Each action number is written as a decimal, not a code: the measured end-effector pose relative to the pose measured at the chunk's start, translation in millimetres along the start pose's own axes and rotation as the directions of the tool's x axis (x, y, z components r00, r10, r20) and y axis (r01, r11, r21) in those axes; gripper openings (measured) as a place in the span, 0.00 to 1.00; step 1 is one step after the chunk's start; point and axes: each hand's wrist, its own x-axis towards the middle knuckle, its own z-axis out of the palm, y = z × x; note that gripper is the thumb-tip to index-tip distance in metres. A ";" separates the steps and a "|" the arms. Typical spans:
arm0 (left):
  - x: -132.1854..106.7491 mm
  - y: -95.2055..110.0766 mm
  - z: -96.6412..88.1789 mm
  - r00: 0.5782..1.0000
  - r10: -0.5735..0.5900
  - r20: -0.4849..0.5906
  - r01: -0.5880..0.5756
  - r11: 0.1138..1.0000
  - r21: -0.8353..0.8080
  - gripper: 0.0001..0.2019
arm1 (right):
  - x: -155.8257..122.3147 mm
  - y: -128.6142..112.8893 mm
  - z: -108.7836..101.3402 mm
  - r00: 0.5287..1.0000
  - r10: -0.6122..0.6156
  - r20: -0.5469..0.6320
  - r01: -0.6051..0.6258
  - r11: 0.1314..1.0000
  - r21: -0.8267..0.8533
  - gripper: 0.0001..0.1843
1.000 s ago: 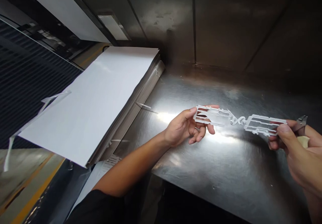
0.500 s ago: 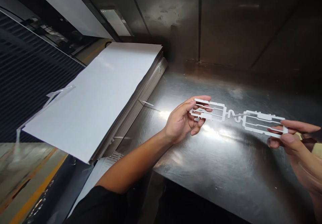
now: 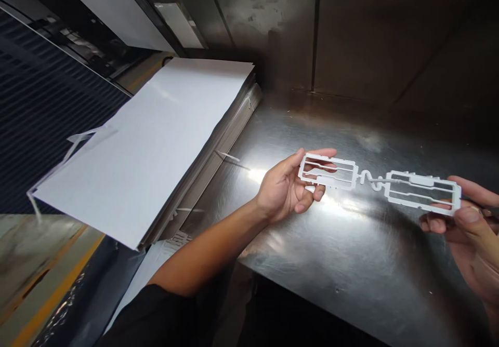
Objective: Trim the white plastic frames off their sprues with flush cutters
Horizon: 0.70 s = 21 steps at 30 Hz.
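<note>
A white moulded plastic part (image 3: 353,174) is held up between both hands, above the metal table (image 3: 312,264). It has two rectangular slotted frames joined by a thin S-shaped runner. My left hand (image 3: 283,186) grips the end of the left frame, thumb on the near side and fingers behind. At the far end of the right frame, my right hand (image 3: 473,227) pinches the part between thumb and fingers. Some of the right hand lies beyond the picture's edge.
A thick stack of white sheets (image 3: 148,139) lies on the left, with a torn clear plastic strip (image 3: 78,138) at its left edge. A thin white strip (image 3: 227,156) sticks out from its right side. Behind the table rises a dark metal wall (image 3: 358,35).
The white plastic part and both hands have shifted slightly right in the view. The left frame has turned a little to face the camera more. Both hands still hold it.
</note>
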 end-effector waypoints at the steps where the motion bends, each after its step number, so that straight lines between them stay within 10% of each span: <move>1: 0.4 0.7 1.1 1.000 -0.003 -0.010 0.003 1.000 -0.015 0.25 | 0.2 -0.4 1.5 1.000 -0.009 0.027 0.009 1.000 -0.003 0.24; 21: 3.0 9.4 19.5 0.966 -0.023 -0.256 0.011 0.999 -0.048 0.29 | -6.0 -9.9 7.5 0.981 -0.038 0.188 0.018 0.994 0.107 0.20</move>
